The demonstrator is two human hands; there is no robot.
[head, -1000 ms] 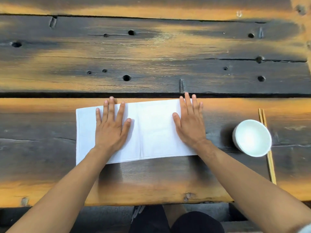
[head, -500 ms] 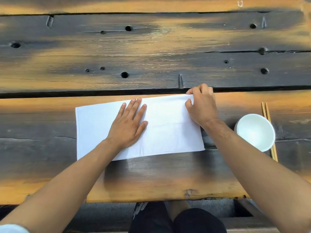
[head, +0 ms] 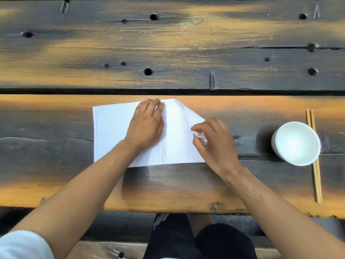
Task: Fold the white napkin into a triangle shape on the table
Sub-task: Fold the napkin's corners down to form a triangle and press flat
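The tabletop (head: 168, 53) is made of dark, weathered wooden planks with orange streaks, knot holes and a black gap running across at mid-height. The white napkin (head: 115, 131) lies flat on the near plank, a little left of centre, its far right corner turned over and drawn toward six o'clock so that a slanted folded edge runs from the top middle down to the right. The left hand (head: 144, 124) rests palm-down on the middle of the napkin, fingers together and curled at the top edge, pressing the cloth. The right hand (head: 214, 143), at the napkin's three o'clock side, has its grip pinching the folded-over corner between thumb and fingertips. Well apart at three o'clock stands a white bowl (head: 295, 143), touching a pair of wooden chopsticks (head: 314, 157) lying along its right side.
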